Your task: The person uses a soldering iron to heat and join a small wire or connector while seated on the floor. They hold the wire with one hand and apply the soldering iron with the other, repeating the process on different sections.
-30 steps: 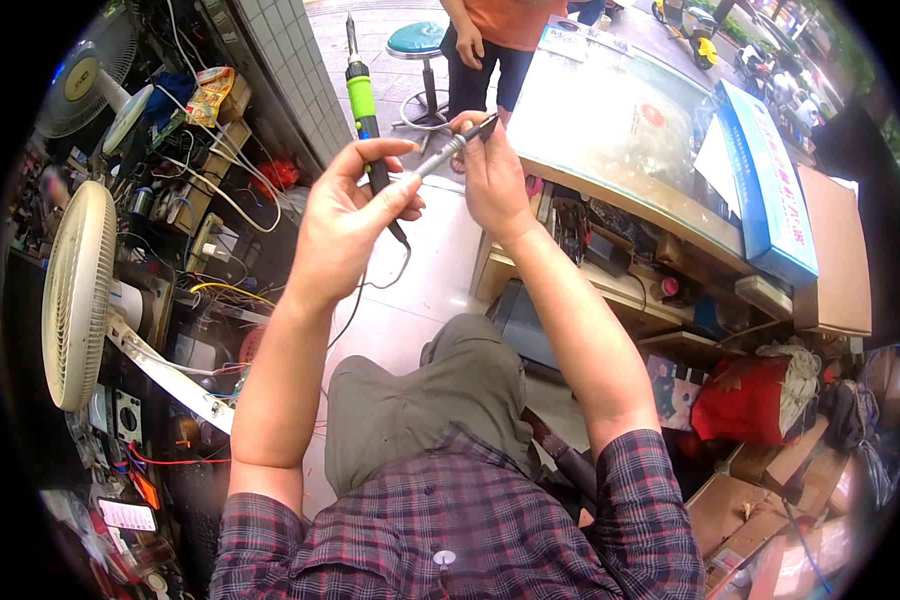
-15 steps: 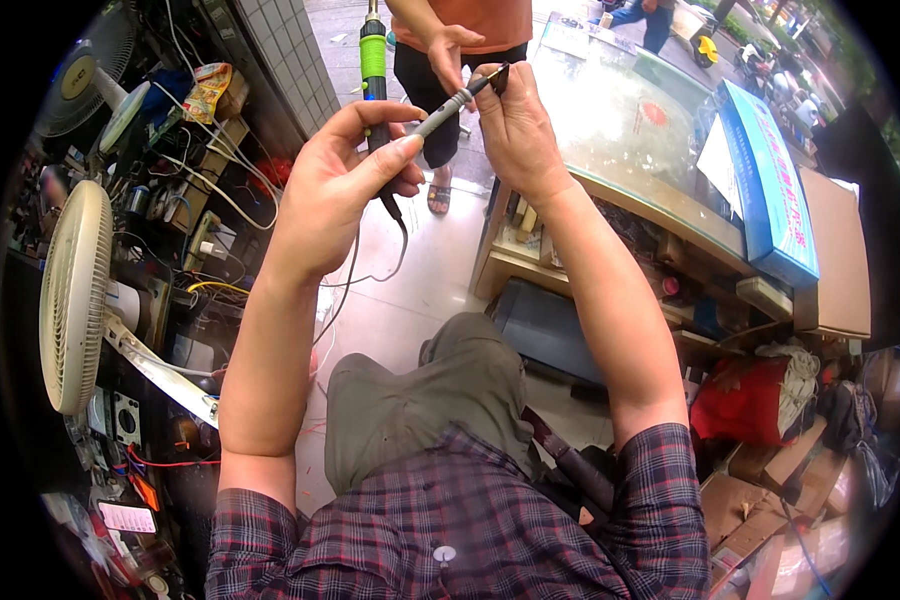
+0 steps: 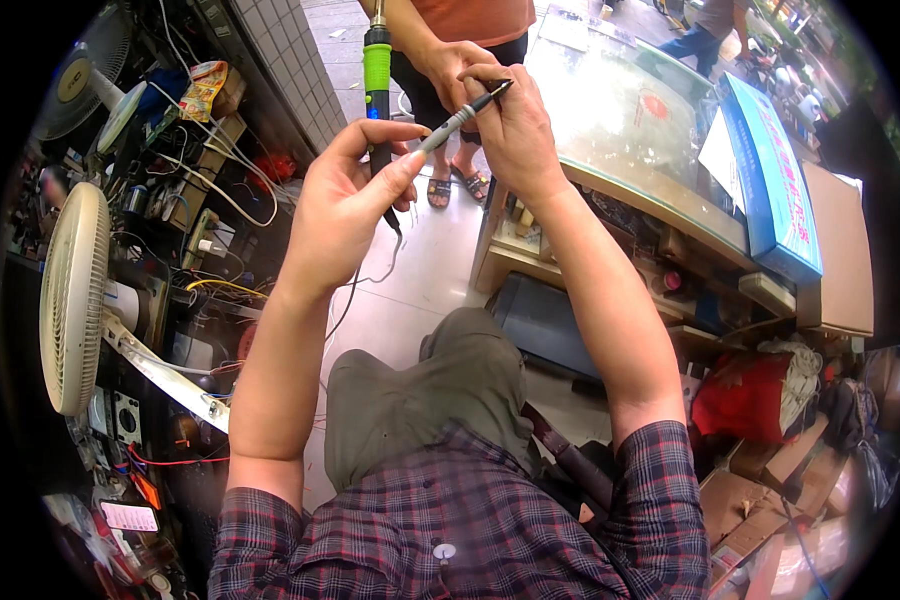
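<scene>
My left hand [image 3: 345, 205] pinches a grey pen-shaped tool [image 3: 444, 132] with a dark tip between thumb and forefinger. Its other fingers are curled round a soldering iron [image 3: 377, 68] with a green and black handle, which stands almost upright, metal end up, its cord hanging below. My right hand [image 3: 515, 135] is closed at the tool's tip, with a small dark piece at the fingertips; I cannot make out what it is. Just behind my right fingers is the hand [image 3: 450, 70] of another person in an orange top, touching or nearly touching them.
To the right stands a glass-topped counter [image 3: 610, 130] carrying a blue box [image 3: 770, 185] and a cardboard box [image 3: 835, 250]. On the left, a white fan [image 3: 75, 298] stands amid cluttered wires and parts. A dark grey case [image 3: 545, 325] lies under the counter.
The other person has stepped closer and brought a hand down against my right hand. Both my hands have shifted slightly, keeping their holds. A passer-by outside has moved.
</scene>
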Motion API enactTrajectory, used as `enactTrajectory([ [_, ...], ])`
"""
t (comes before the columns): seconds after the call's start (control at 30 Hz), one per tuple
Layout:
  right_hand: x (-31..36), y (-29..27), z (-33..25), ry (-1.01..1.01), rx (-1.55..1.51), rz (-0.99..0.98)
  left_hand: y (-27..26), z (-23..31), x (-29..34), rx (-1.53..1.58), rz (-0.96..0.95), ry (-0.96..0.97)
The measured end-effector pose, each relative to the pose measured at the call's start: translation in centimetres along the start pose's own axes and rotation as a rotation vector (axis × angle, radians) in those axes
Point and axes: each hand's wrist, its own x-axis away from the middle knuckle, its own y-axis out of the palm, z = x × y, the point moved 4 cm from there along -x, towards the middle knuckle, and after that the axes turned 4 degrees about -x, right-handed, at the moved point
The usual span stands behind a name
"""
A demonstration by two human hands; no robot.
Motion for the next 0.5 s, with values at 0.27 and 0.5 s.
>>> enactTrajectory([
  [0.27, 2.5, -3.4, 0.1, -0.027, -0.020, 0.023, 4.7, -0.9, 2.9, -0.256, 0.083, 0.193],
  [0.5, 4.1, -8.5, -1.5, 0.010, 0.002, 0.032, 9.4, 0.5, 5.4, -0.286, 0.111, 0.297],
])
